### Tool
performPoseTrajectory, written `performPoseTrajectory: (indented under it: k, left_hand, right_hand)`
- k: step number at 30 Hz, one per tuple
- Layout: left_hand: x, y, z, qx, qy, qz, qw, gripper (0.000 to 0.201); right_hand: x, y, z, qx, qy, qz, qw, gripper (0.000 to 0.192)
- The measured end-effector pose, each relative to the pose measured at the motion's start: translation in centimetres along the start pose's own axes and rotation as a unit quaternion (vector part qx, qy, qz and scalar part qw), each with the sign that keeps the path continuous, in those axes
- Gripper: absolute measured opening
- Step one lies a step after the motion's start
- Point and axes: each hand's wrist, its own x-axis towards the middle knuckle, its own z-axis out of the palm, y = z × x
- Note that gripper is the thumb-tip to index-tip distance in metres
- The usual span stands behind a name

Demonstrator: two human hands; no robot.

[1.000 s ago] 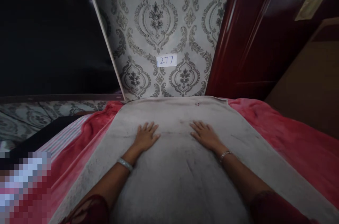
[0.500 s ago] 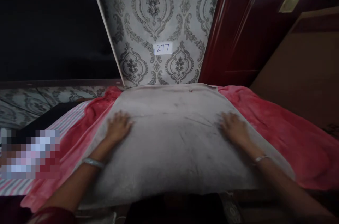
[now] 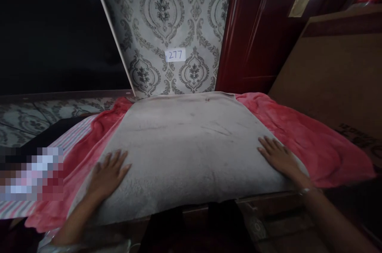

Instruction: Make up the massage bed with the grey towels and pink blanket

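Note:
A light grey cloth (image 3: pixel 182 145) lies spread over a red plush blanket (image 3: pixel 301 137), which shows on both sides of it. My left hand (image 3: pixel 108 175) rests palm down near the cloth's left edge, fingers spread. Toward the right edge, my right hand (image 3: pixel 279 157) also lies flat on the cloth with its fingers apart. Neither hand grips anything. Faint creases and small dark marks run across the cloth's far half, and its near edge hangs at the front of the surface.
A large dark screen (image 3: pixel 59 34) stands at the back left. Behind the cloth is patterned wallpaper (image 3: pixel 162 10) with a paper label (image 3: pixel 175 54) reading 277. Dark red panelling (image 3: pixel 253 26) and a cardboard box (image 3: pixel 334 73) are at the right. Striped fabric (image 3: pixel 74 133) lies at the left.
Both hands have slid back toward me and farther apart over the cloth. The creases look fainter. The camera view has shifted a little to the right.

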Motion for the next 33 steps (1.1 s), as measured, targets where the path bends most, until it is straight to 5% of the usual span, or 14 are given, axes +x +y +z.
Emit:
performPoseTrajectory:
  k: [3,5,8,12,15,18,21,24,27,30,33]
  left_hand:
    - [-1.5,-3.8,0.2,0.002,0.005,-0.073,0.997,0.062]
    - [-1.8,-3.0,-0.2,0.014,0.048,-0.108,0.993,0.059]
    - [-1.2,3.2,-1.4,-0.007,0.102,-0.012,0.995,0.055]
    - [0.5,13.7,-1.7,-0.088,0.103,0.25,0.959,0.057]
    - [1.0,17.7,-0.6,-0.095,0.074,0.314,0.942,0.061]
    - [0.9,17.8,0.4,-0.087,0.047,0.302,0.948,0.061]
    - [0.5,15.2,0.8,-0.08,0.037,0.275,0.957,0.06]
    - [0.5,9.8,1.1,-0.05,0.017,0.187,0.981,0.062]
    - [0.4,2.5,1.6,-0.01,0.011,0.051,0.999,0.065]
    - [0.3,-3.0,1.0,0.006,0.002,-0.094,0.996,0.064]
    - [0.6,-2.9,-1.7,0.026,0.015,-0.154,0.988,0.062]
  right_hand:
    - [-1.3,3.0,0.0,0.003,0.021,0.071,0.997,0.06]
    - [-2.2,0.8,-0.6,0.005,0.066,0.066,0.996,0.06]
    - [-3.5,-7.5,-1.8,0.047,0.108,-0.079,0.99,0.059]
    - [-5.4,-19.6,-2.4,0.105,-0.001,-0.282,0.953,0.065]
    - [-5.9,-22.8,-1.9,0.11,-0.036,-0.348,0.93,0.062]
    - [-4.6,-19.3,-1.1,0.093,-0.041,-0.301,0.948,0.062]
    - [-2.7,-11.4,0.0,0.054,-0.015,-0.174,0.983,0.063]
    - [-1.7,-2.6,1.8,0.021,0.013,-0.054,0.998,0.067]
    - [-1.4,3.5,3.6,0.019,0.054,-0.037,0.998,0.072]
    - [-0.2,4.7,4.3,0.017,0.055,-0.017,0.998,0.074]
    - [2.4,0.8,2.8,0.01,0.065,-0.037,0.997,0.075]
